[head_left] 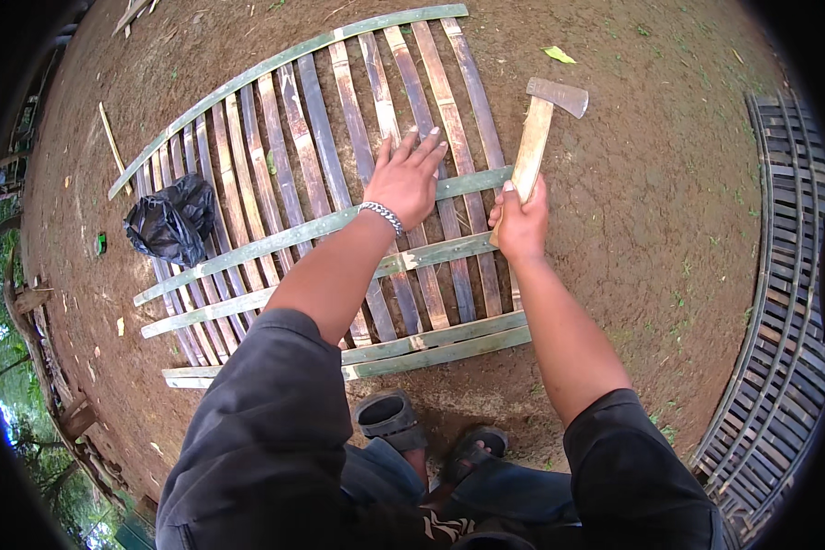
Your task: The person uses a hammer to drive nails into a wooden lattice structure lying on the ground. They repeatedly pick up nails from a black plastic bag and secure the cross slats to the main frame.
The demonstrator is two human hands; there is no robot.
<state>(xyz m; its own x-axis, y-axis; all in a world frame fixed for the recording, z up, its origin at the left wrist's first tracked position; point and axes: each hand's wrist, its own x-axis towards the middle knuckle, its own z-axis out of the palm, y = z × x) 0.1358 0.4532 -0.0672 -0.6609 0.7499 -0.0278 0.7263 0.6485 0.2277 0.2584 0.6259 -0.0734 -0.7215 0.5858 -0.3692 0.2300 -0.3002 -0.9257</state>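
A bamboo lattice panel lies on the ground before me, its dark and tan slats crossed by long greenish strips. My left hand, with a chain bracelet at the wrist, rests palm down on the slats by the upper middle cross strip, fingers spread. In my right hand is a hatchet, gripped by its pale wooden handle with the steel head pointing away from me. That hand is at the panel's right edge, beside the ends of the cross strips. My fingers hide the handle's lower part.
On the panel's left part sits a crumpled black plastic bag. Another slatted bamboo panel lies at the far right. My sandalled feet stand just below the near strips. A small green object and a thin stick lie at the left.
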